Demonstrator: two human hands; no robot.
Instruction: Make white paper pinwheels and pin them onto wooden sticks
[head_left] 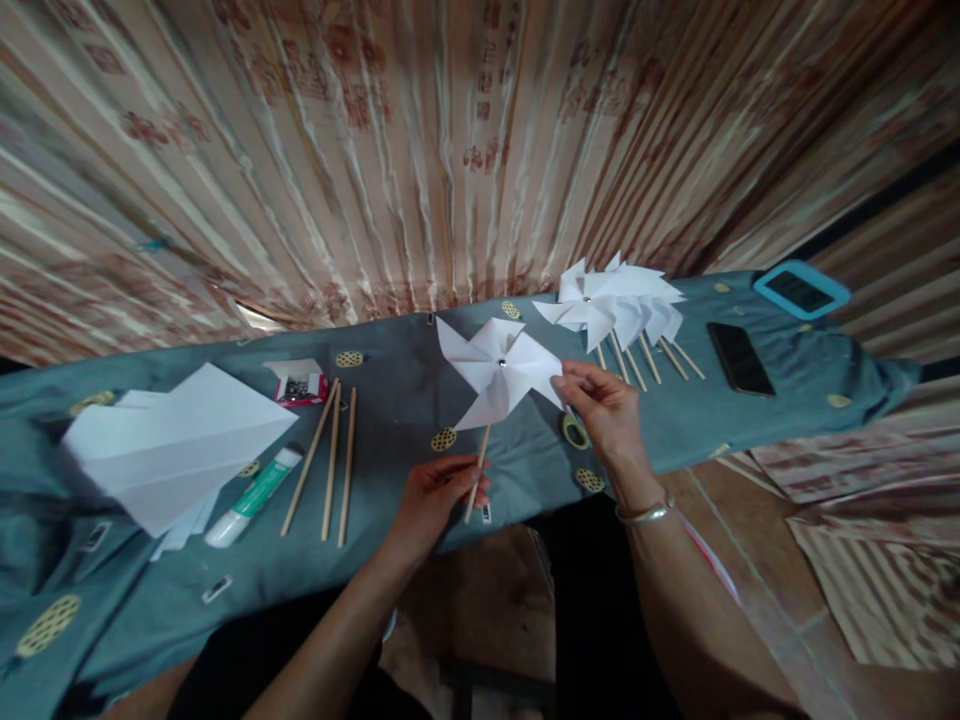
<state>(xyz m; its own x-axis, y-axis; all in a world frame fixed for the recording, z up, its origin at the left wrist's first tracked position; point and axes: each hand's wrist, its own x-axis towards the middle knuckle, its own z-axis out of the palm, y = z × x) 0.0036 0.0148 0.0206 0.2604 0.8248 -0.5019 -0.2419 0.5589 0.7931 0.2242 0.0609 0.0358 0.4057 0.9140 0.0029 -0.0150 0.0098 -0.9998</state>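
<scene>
A white paper pinwheel (pixel 499 372) with a silver pin at its centre is held upright over the middle of the cloth. My left hand (pixel 442 495) is closed round its wooden stick (pixel 477 474), near the lower end. The fingertips of my right hand (pixel 604 405) pinch the tip of the pinwheel's right blade. Below that hand, the yellow-green ring handle (pixel 575 432) of some tool shows, the rest being hidden. Several finished pinwheels (pixel 619 300) lie overlapped at the back right, their sticks pointing toward me.
On the left lie folded white paper sheets (pixel 172 440), a green-and-white glue stick (pixel 255 497), three wooden sticks (pixel 332 465) and an open red-and-white box of pins (pixel 298 384). A black phone (pixel 740 358) and a blue-framed device (pixel 801 290) rest at the right on the grey-green cloth (pixel 397 370). A curtain (pixel 420 150) hangs behind.
</scene>
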